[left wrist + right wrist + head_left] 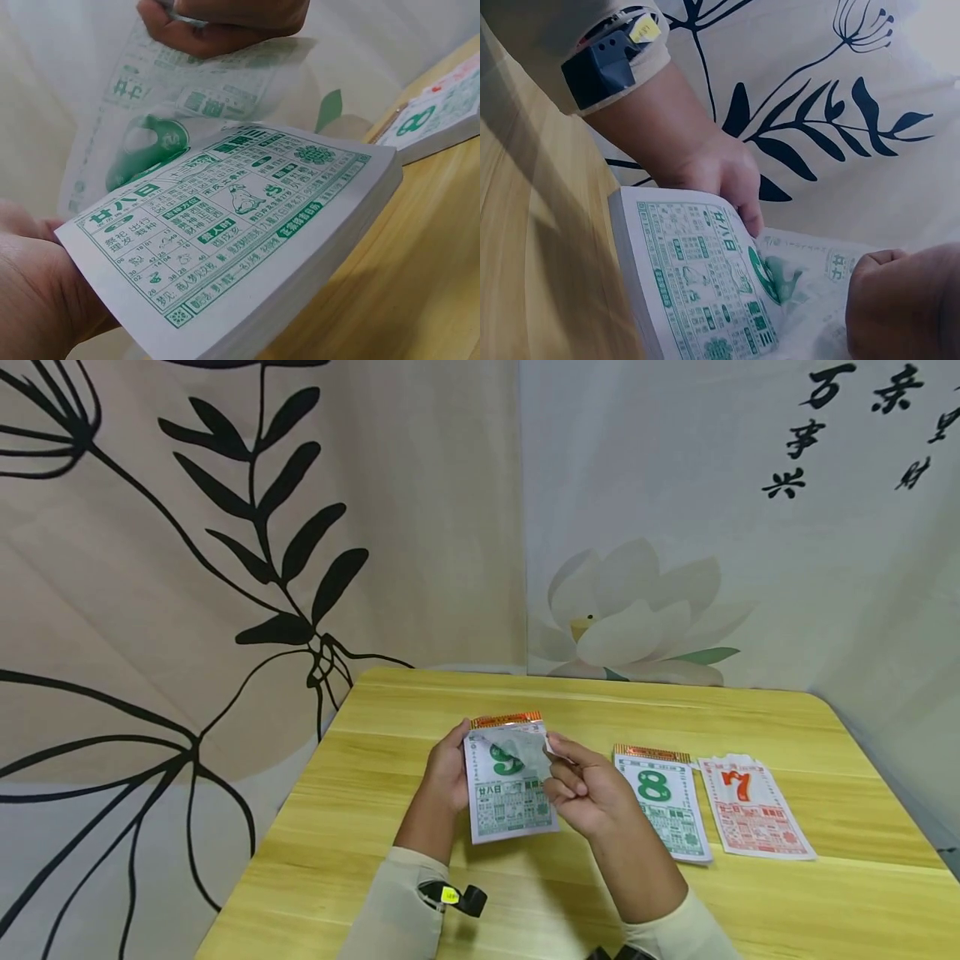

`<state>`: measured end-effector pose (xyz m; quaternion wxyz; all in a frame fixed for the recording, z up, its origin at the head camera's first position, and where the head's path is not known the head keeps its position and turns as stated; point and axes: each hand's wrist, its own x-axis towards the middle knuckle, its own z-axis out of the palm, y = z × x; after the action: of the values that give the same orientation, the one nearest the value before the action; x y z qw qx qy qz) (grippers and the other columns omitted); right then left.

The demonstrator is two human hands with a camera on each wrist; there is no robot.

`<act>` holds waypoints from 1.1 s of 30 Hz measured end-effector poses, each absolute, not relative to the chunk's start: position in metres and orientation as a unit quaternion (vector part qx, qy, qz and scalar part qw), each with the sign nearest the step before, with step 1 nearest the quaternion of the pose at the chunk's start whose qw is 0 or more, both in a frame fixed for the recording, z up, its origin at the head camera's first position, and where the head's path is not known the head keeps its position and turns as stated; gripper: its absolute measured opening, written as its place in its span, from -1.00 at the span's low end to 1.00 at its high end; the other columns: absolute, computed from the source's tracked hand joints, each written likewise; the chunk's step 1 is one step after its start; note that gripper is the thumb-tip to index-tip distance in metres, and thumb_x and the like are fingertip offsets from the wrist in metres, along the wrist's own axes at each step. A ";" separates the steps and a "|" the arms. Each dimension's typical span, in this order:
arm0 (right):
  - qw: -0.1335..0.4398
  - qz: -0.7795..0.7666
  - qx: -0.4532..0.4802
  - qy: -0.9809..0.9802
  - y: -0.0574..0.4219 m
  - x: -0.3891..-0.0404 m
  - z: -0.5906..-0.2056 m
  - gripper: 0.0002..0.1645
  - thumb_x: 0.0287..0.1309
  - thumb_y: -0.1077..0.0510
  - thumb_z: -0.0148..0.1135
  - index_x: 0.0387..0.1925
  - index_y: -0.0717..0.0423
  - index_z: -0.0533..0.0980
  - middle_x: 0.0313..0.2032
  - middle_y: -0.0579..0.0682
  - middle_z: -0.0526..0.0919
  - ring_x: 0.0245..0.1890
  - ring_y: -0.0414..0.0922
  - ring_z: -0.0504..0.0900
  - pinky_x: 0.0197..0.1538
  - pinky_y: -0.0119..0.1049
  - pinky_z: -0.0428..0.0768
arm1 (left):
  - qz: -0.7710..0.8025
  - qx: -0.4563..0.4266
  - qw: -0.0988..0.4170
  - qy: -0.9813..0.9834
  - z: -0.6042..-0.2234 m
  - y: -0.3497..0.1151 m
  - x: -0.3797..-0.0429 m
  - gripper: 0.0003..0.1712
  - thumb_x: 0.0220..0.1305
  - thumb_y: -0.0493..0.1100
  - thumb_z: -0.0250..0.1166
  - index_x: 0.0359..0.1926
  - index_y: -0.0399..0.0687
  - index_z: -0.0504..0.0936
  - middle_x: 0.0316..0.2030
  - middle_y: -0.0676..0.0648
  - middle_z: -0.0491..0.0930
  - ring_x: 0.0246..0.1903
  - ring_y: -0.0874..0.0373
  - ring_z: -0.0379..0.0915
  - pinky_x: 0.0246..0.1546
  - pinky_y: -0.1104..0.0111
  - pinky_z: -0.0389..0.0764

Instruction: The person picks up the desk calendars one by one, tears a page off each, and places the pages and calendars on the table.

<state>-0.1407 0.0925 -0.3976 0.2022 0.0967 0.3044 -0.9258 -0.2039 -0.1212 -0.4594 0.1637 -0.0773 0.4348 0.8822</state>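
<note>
A thick tear-off calendar pad [510, 814] with green print and a red-and-gold top strip [506, 720] is tilted up over the table. My left hand [447, 772] grips its left edge, the thumb on the front near the top. My right hand [588, 785] pinches the thin top sheet [127, 90] and holds it lifted and curled back from the pad; the page below shows through it. In the right wrist view the sheet [814, 300] stretches from the pad to my right fist [904, 304].
Right of my right hand lies a second calendar pad [663, 802] with a green 8, partly behind my forearm. Beside it is a loose sheet [753, 810] with a red 7 and a ragged top edge. The wooden table [750, 902] meets patterned curtains [442, 527] at the back.
</note>
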 end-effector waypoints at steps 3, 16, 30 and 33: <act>0.195 -0.930 0.105 0.294 0.098 -0.141 -0.397 -0.70 0.73 0.20 -0.01 -0.20 0.03 0.59 -0.31 -0.14 0.68 -0.80 -0.33 0.14 -0.58 -0.54 0.13 | 0.882 -0.077 0.164 0.435 -0.460 -0.122 -0.204 -0.33 0.79 0.19 -0.17 0.63 -0.09 0.26 0.53 -0.23 0.39 0.51 -0.11 0.41 0.35 0.13 0.64; 0.197 -0.942 0.120 0.243 0.116 -0.145 -0.397 -0.90 0.69 0.22 0.06 -0.06 0.05 0.49 -0.30 -0.10 0.61 -0.79 -0.28 0.14 -0.56 -0.52 0.12 | 0.877 -0.085 0.155 0.447 -0.462 -0.126 -0.203 -0.33 0.79 0.18 -0.11 0.58 -0.19 0.30 0.43 -0.22 0.50 0.38 -0.05 0.57 0.19 0.23 0.75; 0.192 -0.953 0.151 0.182 0.132 -0.148 -0.396 -0.78 0.69 0.18 0.09 0.16 -0.08 0.28 -0.23 -0.07 0.61 -0.78 -0.23 0.12 -0.55 -0.47 0.09 | 0.863 -0.105 0.151 0.470 -0.464 -0.130 -0.202 -0.38 0.77 0.17 -0.01 0.46 -0.21 0.47 0.12 -0.16 0.76 0.04 0.03 0.81 0.01 0.22 0.85; 0.188 -0.955 0.146 0.178 0.134 -0.148 -0.397 -0.74 0.69 0.19 0.09 0.19 -0.09 0.25 -0.23 -0.07 0.61 -0.78 -0.23 0.12 -0.54 -0.47 0.07 | 0.856 -0.113 0.150 0.482 -0.466 -0.131 -0.202 -0.37 0.75 0.18 0.02 0.46 -0.22 0.48 0.08 -0.16 0.78 0.01 0.02 0.83 0.00 0.21 0.86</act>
<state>-0.1478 0.1345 -0.3975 0.1880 0.1461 0.1781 -0.9548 -0.2024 -0.1307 -0.4657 0.1501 -0.1131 0.4823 0.8556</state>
